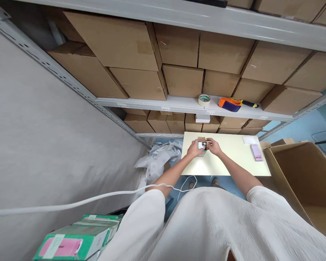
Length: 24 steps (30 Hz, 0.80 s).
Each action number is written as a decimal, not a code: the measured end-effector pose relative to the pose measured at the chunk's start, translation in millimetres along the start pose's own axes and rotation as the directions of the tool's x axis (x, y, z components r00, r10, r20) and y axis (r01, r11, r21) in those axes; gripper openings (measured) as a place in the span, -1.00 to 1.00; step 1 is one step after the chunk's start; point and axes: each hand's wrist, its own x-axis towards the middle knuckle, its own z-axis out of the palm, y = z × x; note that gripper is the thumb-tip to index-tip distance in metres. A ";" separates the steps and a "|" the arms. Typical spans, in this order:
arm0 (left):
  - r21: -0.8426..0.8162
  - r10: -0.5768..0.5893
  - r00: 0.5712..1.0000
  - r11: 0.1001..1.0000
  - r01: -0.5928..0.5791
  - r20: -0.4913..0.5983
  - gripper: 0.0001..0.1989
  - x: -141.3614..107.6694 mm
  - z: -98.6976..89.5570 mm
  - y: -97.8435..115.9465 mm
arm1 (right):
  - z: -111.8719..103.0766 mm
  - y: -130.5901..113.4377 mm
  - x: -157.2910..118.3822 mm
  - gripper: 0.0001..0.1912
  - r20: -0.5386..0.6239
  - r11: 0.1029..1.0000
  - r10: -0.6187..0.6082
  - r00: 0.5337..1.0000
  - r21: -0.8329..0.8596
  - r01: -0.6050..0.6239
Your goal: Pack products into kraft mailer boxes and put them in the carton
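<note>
My left hand (194, 148) is wrapped round the left side of a small open carton (202, 153) over the pale yellow table (225, 165). The carton has a brown inside flap raised at the back, and its front looks greenish and pink. Something white and dark shows inside it, too small to name. At the carton's right edge, my right hand (214, 146) is closed with its fingertips on the rim or side flap. Both forearms reach forward from white sleeves.
Shelves of brown cartons (182, 81) rise ahead, with a tape roll (204, 100) and an orange-and-blue tool (229, 104) on one ledge. A purple stack (256, 152) lies on the table's right. A large open box (296, 174) stands right; a white cable (97, 197) crosses left.
</note>
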 end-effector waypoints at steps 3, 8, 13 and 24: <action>0.016 -0.031 1.000 0.999 0.031 -0.001 -0.26 0.7 0.8 3.0 | 1.0 0.7 1.2 -0.52 0.000 0.999 -0.027 1.000 -0.036 0.027; -0.060 -0.068 0.998 0.996 0.067 -0.003 -0.35 4.7 -1.0 -0.9 | 0.5 -1.1 2.5 -0.52 0.018 0.988 -0.060 0.998 -0.142 0.062; -0.210 -0.035 0.999 0.977 0.039 0.023 -0.51 11.9 -6.3 -12.9 | -2.1 -5.5 1.7 -0.56 0.013 0.946 -0.073 0.997 -0.314 0.074; 0.084 0.197 0.976 0.975 -0.205 0.096 -0.23 4.0 -14.7 -23.3 | -4.2 -32.9 -4.8 -0.56 0.149 0.893 -0.114 0.982 -0.417 0.167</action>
